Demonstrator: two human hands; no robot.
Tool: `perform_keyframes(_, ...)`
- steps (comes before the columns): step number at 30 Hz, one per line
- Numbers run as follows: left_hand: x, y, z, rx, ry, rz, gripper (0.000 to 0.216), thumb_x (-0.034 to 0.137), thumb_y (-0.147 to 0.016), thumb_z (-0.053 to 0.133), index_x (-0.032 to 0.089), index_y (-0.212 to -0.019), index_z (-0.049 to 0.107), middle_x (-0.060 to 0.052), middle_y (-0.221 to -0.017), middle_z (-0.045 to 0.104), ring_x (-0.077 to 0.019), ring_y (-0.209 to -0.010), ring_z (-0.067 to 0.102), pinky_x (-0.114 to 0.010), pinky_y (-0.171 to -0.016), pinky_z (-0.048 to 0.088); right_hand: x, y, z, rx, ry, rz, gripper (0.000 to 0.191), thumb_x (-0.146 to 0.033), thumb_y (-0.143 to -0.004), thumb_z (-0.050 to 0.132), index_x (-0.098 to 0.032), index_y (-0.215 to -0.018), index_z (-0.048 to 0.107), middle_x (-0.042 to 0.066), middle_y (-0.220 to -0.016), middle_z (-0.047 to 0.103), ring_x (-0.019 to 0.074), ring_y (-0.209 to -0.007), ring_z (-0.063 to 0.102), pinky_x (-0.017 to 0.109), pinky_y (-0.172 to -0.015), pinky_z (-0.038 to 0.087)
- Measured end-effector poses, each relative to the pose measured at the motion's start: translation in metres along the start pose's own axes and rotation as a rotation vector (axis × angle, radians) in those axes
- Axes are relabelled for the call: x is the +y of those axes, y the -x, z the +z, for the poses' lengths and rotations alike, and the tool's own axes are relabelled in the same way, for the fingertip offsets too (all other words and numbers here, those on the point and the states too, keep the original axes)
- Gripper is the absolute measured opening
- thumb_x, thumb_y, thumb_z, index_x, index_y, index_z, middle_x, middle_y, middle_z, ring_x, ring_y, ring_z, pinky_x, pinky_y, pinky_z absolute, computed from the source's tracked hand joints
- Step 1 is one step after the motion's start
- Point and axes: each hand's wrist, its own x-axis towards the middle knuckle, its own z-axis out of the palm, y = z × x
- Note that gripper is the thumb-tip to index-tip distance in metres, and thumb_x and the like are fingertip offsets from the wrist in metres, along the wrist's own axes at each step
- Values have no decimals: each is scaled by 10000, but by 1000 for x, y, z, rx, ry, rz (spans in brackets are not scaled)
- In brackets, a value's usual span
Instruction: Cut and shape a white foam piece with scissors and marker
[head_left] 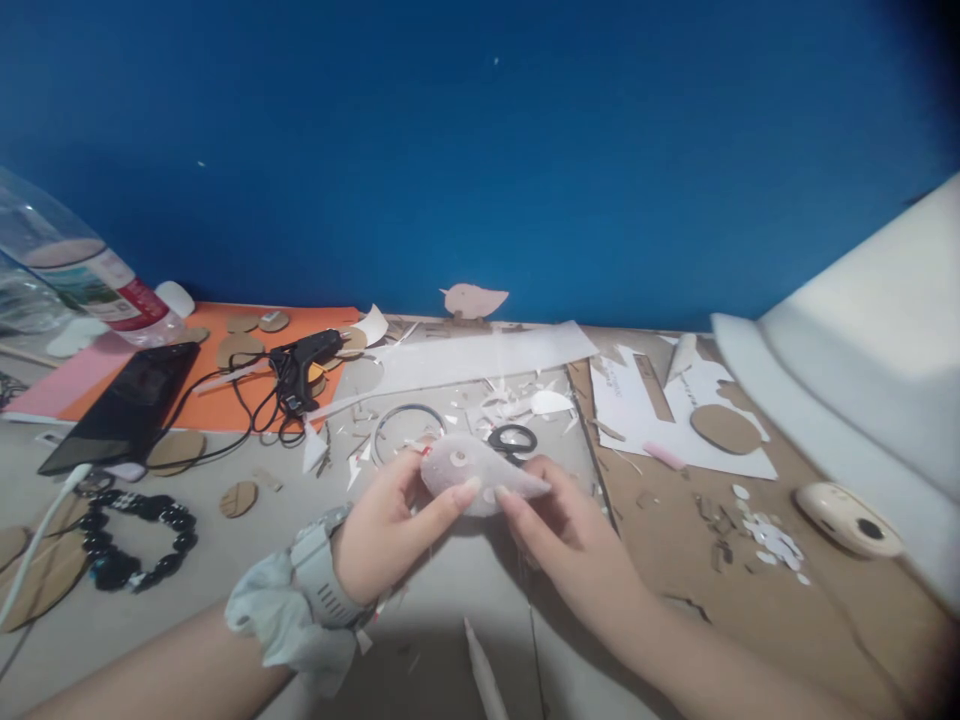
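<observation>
Between both hands is a pale pink paper bird cutout (469, 462), with a small round eye on its left part and its tapered end to the right. My left hand (401, 525) pinches its left side, thumb on the face. My right hand (566, 520) grips the tapered right end, thumb near a small pale dot on the lower edge. The fingers behind the cutout are hidden. Just beyond it lie black-handled scissors (514, 438), partly covered. Below the hands is a pale pen-like stick (484, 670).
A similar pink bird (474, 300) stands against the blue wall. Left are a black glue gun (304, 370), a phone (124, 405), a bead bracelet (139, 540) and a plastic bottle (97, 270). Paper scraps, a cardboard disc (725, 429) and white dots (776, 540) lie around.
</observation>
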Motion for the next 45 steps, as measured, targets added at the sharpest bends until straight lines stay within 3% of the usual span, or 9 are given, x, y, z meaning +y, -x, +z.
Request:
perform_keyframes(5, -1, 0, 0, -12, -93, -34, 330, 404, -779, 649, 134, -962, 595, -85, -965, 665, -224, -866, 611, -342, -776, 489, 0, -1, 0, 50, 96, -90, 278, -318, -907, 489, -219, -685, 354, -59, -613, 352, 117, -550, 376, 235, -497, 287)
perform_keyframes(11, 4, -3, -1, -197, -22, -31, 235, 338, -821, 613, 131, -921, 662, -77, -904, 717, -211, -842, 636, -324, -787, 501, 0, 1, -1, -14, -42, -71, 267, -359, -927, 476, -219, -724, 375, -63, -613, 388, 107, -542, 362, 233, -499, 292)
perform_keyframes(18, 12, -4, 0, -214, 16, 9, 174, 267, -830, 577, 131, -885, 671, -68, -838, 728, -202, -791, 656, -306, -734, 534, 1, 4, -3, -86, -86, -23, 271, -424, -966, 401, -223, -785, 412, -74, -563, 380, 99, -490, 337, 236, -471, 285)
perform_keyframes(23, 11, -3, -1, -221, -19, 47, 175, 261, -843, 562, 127, -882, 668, -67, -829, 723, -179, -736, 644, -282, -692, 536, 3, 5, -5, -103, -26, -78, 275, -430, -970, 392, -216, -808, 448, -60, -620, 391, 95, -526, 351, 234, -484, 295)
perform_keyframes(32, 0, -2, 0, -82, 217, 53, 173, 279, -853, 588, 163, -961, 657, -47, -928, 722, -176, -856, 659, -266, -780, 521, -1, 4, -1, -30, -83, -82, 201, -378, -966, 437, -222, -849, 486, -67, -603, 460, 84, -521, 431, 213, -501, 370)
perform_keyframes(36, 1, -3, -1, 16, 112, 126, 184, 193, -827, 608, 183, -1006, 652, -47, -979, 707, -179, -912, 647, -263, -812, 508, 3, 2, 2, -42, -276, -80, 112, -337, -964, 444, -261, -1031, 494, -63, -655, 525, 85, -507, 466, 204, -478, 452)
perform_keyframes(41, 2, -1, -2, 17, 88, 193, 274, 72, -791, 594, 255, -977, 680, 20, -991, 720, -133, -913, 660, -193, -809, 505, 5, -3, 3, 39, -382, -78, 282, -248, -952, 463, -297, -1227, 430, -51, -711, 559, 92, -571, 531, 214, -558, 497)
perform_keyframes(45, -2, 2, -2, 63, -29, 194, 324, 90, -859, 499, 287, -1047, 675, 41, -1088, 699, -114, -1015, 628, -190, -902, 468, 4, -4, 2, 2, -491, -28, 221, -387, -975, 391, -263, -1147, 454, -44, -647, 533, 121, -571, 521, 243, -548, 488)
